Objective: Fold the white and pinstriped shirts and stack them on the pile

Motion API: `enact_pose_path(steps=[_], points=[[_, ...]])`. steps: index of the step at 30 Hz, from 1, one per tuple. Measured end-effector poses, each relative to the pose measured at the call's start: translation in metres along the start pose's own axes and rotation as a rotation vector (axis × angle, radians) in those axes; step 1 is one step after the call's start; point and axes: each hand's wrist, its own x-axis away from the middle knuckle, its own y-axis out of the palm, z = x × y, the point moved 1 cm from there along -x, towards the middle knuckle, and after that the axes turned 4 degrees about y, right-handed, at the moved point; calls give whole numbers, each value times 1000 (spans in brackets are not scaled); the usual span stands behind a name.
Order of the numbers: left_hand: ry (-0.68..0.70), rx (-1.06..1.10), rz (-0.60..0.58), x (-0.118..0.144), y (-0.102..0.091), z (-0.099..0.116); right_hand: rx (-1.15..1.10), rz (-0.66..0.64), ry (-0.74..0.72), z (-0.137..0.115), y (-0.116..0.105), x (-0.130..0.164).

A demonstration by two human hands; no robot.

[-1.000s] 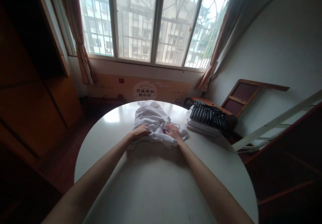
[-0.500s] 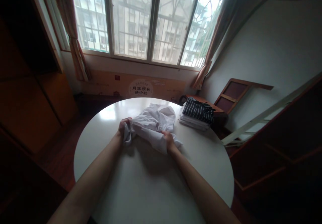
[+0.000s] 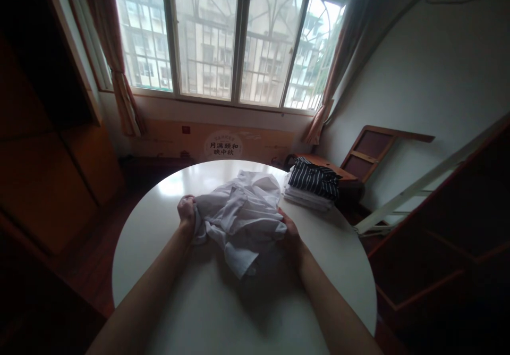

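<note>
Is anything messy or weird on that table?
I see nothing spilled. Just the white cloth between the left hand and right hand looks messy: it's all rumpled, while the clothes pile at the right of the table is folded.

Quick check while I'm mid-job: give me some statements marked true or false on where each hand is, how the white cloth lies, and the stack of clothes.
1. The left hand grips the white cloth. True.
2. A striped garment tops the stack of clothes. True.
3. The right hand is on the striped garment. False: it is at the right edge of the white cloth.
4. The white cloth lies folded in a neat square. False: it is rumpled and bunched.
5. The stack of clothes sits on the table. True.
</note>
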Motion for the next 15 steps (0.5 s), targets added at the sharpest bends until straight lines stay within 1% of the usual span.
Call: enact_pose_path(steps=[1,2,3,4,5,6,7,8,10,11,12,13,15], points=[[54,-74,109,2,-1,4,16,-6,-3,-2,0,1],[149,-168,209,6,-2,9,39,-6,-8,-3,0,3],[279,-272,275,10,-2,15,67,3,-14,-5,0,6],[430,-375,289,15,0,22,90,16,-25,-8,0,9],[576,-463,248,21,2,28,105,31,-43,-10,-1,12],[690,-526,167,26,6,34,110,42,-71,-12,-1,16],[770,-577,54,31,9,38,104,50,-106,-15,-1,19],[811,-618,-82,36,12,42,83,50,-141,-17,0,22],[810,-667,-385,44,18,45,22,39,-189,-20,3,27],[784,-673,-521,48,20,46,-9,28,-195,-22,4,28],[755,-666,-633,51,22,46,-43,13,-191,-23,6,29],[731,-651,-721,55,24,47,-74,-7,-176,-24,8,29],[685,-627,-838,62,27,47,-110,-18,-171,-28,11,29]])
